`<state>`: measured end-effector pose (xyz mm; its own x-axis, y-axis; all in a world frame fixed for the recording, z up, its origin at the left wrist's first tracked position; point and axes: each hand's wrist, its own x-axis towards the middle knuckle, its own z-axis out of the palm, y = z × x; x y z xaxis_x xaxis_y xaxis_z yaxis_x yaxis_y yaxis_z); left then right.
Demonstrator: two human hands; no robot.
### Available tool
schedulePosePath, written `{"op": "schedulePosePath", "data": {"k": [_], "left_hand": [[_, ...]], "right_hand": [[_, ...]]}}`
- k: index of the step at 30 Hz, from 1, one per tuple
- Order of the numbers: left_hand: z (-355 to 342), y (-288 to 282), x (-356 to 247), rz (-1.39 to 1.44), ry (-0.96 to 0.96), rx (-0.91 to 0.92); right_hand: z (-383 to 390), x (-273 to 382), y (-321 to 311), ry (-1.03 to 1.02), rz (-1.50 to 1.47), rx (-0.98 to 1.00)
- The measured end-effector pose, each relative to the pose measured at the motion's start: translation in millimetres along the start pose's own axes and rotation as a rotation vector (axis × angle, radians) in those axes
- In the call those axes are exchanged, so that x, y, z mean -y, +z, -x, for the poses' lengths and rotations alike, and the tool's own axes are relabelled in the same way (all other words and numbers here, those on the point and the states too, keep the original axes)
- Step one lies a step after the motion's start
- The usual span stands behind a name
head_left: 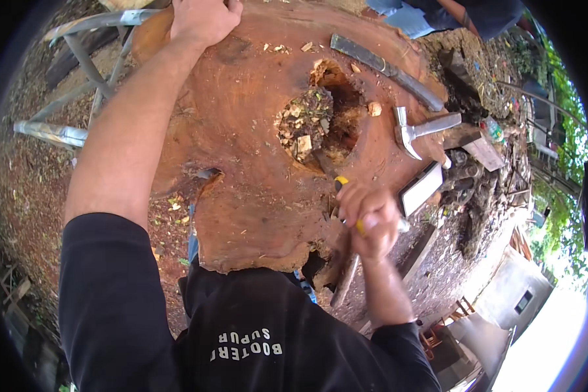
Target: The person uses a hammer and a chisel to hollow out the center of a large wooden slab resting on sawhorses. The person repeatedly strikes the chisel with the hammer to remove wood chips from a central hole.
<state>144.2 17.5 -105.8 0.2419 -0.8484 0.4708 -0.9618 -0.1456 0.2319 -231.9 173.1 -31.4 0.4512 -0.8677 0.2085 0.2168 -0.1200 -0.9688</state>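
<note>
A wide reddish-brown wood slab [242, 130] lies before me, with a ragged hollow [346, 117] holding loose chips and debris. My right hand [372, 219] is closed around the yellow-and-black handle of a chisel [341, 181], whose dark blade slants to the hollow's near rim. Slight blur covers this hand. At the slab's far left, my left hand [206, 21] rests on the wood with nothing visible in it; its fingertips are partly cut off by the frame. A claw hammer [408, 132] lies on the slab right of the hollow.
A long dark flat bar tool [385, 70] lies on the slab's far right. Beside my right hand is a dark-framed white rectangle [421, 189]. Metal tube legs [85, 65] stand at left. Another person [431, 16] is at the far edge. Wood scraps [483, 150] lie right.
</note>
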Motion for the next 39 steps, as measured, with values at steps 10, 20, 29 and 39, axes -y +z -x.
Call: {"op": "schedulePosePath", "data": {"k": [10,20,29,39], "left_hand": [[3,6,4,-0.052,0.024,-0.038],[6,6,2,0.009,0.005,-0.007],[0,5,-1,-0.040,-0.024,0.016],[1,7,4,0.008,0.031,-0.067]], "right_hand": [[-96,104,14,0.094,-0.014,0.166],[-45,23,6,0.176,-0.064,0.025],[-28,54,-8,0.064,-0.160,-0.069],[-132,175,26,-0.056,0.087,0.271]]}}
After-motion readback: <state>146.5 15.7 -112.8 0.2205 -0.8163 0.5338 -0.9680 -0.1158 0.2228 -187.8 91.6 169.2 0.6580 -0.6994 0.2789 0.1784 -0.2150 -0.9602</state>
